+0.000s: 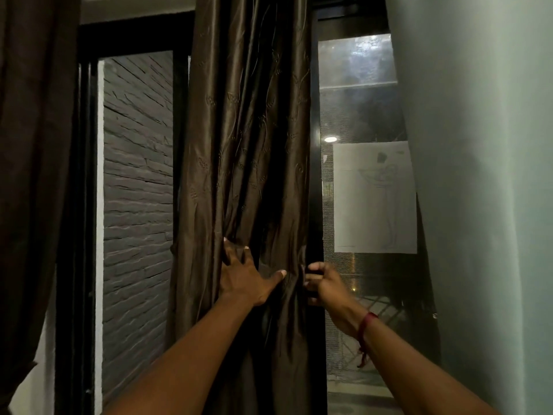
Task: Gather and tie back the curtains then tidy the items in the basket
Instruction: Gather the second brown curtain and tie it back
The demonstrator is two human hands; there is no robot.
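A dark brown satin curtain [248, 130] hangs bunched in folds down the middle of the window. My left hand [248, 274] presses on its front with fingers spread, the thumb reaching right across the folds. My right hand [321, 281] grips the curtain's right edge with curled fingers, a red thread around its wrist. A second dark curtain [33, 145] hangs at the far left. No basket is in view.
A black window frame [86, 175] stands behind the curtains. Through the left pane a grey brick wall [137, 181] shows. A sheet of paper with a drawing [374, 199] is stuck on the right mesh pane. A pale green wall [484, 175] fills the right side.
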